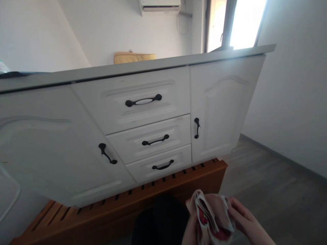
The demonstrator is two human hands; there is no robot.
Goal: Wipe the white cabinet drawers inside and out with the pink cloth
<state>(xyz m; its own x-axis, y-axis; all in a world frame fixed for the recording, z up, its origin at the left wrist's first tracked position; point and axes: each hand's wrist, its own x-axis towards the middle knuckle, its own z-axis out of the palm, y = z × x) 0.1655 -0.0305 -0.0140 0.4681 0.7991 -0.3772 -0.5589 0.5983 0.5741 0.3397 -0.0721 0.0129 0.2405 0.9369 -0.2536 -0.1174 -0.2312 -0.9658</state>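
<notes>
A folded cloth (214, 214), pale pink with red patches, is bunched up at the lower right of the view. My left hand (191, 226) grips it from the left side, partly covered by its folds. On the cloth's right edge my right hand (244, 217) is closed, thumb and fingers pinching the fabric. Both hands are in front of the slatted wooden base and above the floor.
A white cabinet (176, 78) with dark handles stands ahead on a brown slatted wooden platform (204, 172). Its grey top (102, 70) spans the view. Grey floor (270, 177) lies at the right, beside a white wall. Dark-clothed legs (163, 221) show below.
</notes>
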